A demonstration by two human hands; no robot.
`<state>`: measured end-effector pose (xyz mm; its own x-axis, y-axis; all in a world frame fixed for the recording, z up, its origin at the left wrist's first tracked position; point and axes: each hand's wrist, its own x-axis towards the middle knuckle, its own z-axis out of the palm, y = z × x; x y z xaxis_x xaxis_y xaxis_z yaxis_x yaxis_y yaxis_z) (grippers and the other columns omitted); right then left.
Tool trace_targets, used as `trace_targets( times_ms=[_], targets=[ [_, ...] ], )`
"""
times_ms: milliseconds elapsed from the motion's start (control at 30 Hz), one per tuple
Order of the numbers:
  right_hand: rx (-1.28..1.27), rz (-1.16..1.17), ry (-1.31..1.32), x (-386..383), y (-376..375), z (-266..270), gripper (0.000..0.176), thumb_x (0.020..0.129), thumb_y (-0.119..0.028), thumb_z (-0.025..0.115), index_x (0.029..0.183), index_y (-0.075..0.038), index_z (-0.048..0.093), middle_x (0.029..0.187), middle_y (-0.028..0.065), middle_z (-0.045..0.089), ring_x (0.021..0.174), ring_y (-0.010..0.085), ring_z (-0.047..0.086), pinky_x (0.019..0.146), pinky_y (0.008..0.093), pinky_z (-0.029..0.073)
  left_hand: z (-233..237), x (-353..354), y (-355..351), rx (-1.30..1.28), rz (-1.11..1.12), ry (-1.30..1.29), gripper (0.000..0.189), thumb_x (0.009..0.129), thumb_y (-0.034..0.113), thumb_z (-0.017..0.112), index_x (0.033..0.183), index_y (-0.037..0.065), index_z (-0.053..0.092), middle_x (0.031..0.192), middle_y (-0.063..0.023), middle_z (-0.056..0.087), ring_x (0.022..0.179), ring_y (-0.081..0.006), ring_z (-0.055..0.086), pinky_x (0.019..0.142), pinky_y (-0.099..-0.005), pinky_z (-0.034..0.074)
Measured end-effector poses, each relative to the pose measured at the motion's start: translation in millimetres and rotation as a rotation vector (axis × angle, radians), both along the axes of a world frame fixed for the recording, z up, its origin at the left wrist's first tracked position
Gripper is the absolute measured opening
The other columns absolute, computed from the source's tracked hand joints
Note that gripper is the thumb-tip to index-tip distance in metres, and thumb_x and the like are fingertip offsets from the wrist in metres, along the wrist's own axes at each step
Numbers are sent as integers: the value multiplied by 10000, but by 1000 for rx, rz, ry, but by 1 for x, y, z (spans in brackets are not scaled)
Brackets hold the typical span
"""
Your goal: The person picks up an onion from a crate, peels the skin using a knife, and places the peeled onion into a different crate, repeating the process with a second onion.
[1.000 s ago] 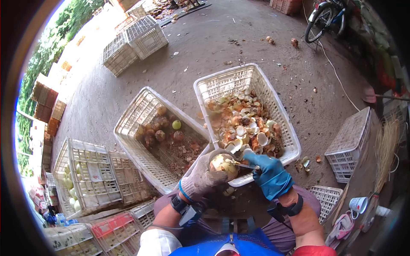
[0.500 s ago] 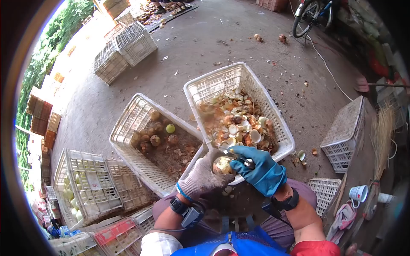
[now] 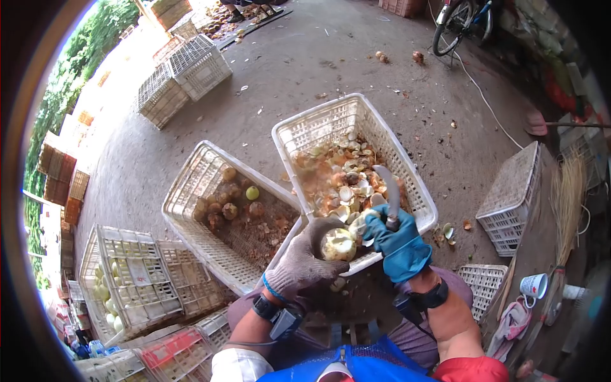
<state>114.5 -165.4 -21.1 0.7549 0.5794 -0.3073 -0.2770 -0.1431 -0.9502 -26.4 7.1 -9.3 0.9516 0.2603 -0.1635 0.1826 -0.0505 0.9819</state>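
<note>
My left hand [image 3: 305, 258], in a greyish knit glove, is wrapped round a partly peeled onion-like bulb [image 3: 338, 244], whose pale cut face points up. My right hand [image 3: 398, 245], in a blue rubber glove, grips a knife with a curved blade [image 3: 389, 186], its tip pointing away from me. A pale peeled piece sits by the right fingers. Both hands are over the near edge of a white crate of peelings [image 3: 417, 177]. To its left, another crate [image 3: 184, 198] holds several brown bulbs [image 3: 230, 211] and one green one [image 3: 252, 192].
Stacked crates [image 3: 197, 67] stand at the upper left, a crate of pale bulbs [image 3: 137, 270] at the lower left. On the right are an upturned crate [image 3: 509, 191], a straw broom [image 3: 569, 204] and a white cup [image 3: 534, 286]. A bicycle [image 3: 455, 28] and a person's foot appear at the top.
My right hand has moved slightly right, off the bulb, and the curved blade now shows pointing up. More of the bulb's pale cut surface is visible in my left hand.
</note>
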Motion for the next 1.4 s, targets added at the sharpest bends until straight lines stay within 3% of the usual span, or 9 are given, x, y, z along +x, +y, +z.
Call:
trace_targets(
  times_ms=[33, 167, 400, 533, 800, 833, 967, 1267, 1400],
  targets=[
    [-51, -72, 73, 3, -1, 4, 238, 1023, -159, 685, 1205, -7, 671, 840, 2, 713, 752, 86, 681, 665, 282, 564, 2, 1, 0, -10, 33, 3, 667, 771, 145, 904, 1339, 20, 577, 1262, -73, 644, 1195, -137, 592, 1061, -328, 486],
    [-476, 37, -694, 31, -14, -21, 524, 969, -220, 736, 1433, -31, 584, 792, 8, 681, 715, 116, 658, 653, 327, 550, 2, 3, 1, -112, 182, -43, 712, 760, 115, 897, 1372, 17, 548, 1284, -74, 638, 1216, -149, 595, 1085, -332, 484],
    [51, 388, 345, -3, -7, 19, 422, 1007, -239, 694, 1396, -82, 652, 861, -71, 628, 648, 31, 483, 583, 227, 410, 5, 10, -8, -267, 217, -107, 745, 752, 33, 891, 1405, 8, 534, 1325, -89, 639, 1237, -170, 610, 1087, -342, 499],
    [69, 233, 235, 2, -4, 14, 329, 1015, -135, 665, 1335, -61, 684, 969, -38, 701, 728, 30, 556, 650, 225, 473, -5, 14, -7, -214, 226, -52, 701, 783, -23, 842, 1414, -3, 536, 1331, -93, 643, 1231, -172, 623, 1091, -334, 498],
    [-76, 50, -471, -1, 16, 20, 298, 1019, -34, 630, 1307, -47, 703, 1124, 67, 758, 974, 112, 698, 820, 277, 565, -18, 12, -9, -593, 315, -123, 577, 888, 74, 794, 1393, 1, 524, 1293, -119, 651, 1178, -250, 671, 985, -453, 616],
    [-139, 70, -750, 4, 18, 14, 362, 967, -9, 656, 1326, -51, 683, 1118, 152, 759, 953, 211, 746, 806, 337, 581, -15, 12, -8, -677, 332, -146, 598, 884, 99, 811, 1397, 2, 519, 1296, -125, 648, 1178, -258, 674, 988, -453, 614],
    [-247, 211, -1084, -4, 13, 12, 558, 797, 15, 669, 1347, -70, 631, 1010, 171, 714, 870, 407, 712, 743, 491, 575, -9, 8, -6, -864, 325, -207, 707, 860, 215, 871, 1425, 9, 498, 1312, -136, 640, 1188, -283, 674, 993, -457, 613],
    [-285, 251, -1260, -6, 13, 29, 516, 831, -20, 633, 1346, -51, 629, 930, 141, 686, 715, 328, 702, 608, 445, 539, -6, 2, -7, -990, 222, -208, 657, 938, 202, 766, 1481, 10, 449, 1400, -129, 604, 1262, -270, 627, 1086, -470, 540],
    [-345, 260, -1197, -10, 11, 32, 613, 763, -2, 692, 1372, -33, 633, 1037, 190, 717, 803, 386, 710, 671, 468, 554, -9, 2, -15, -992, 180, -242, 621, 959, 217, 734, 1477, 5, 464, 1427, -132, 600, 1278, -245, 622, 1091, -436, 527]
  ],
)
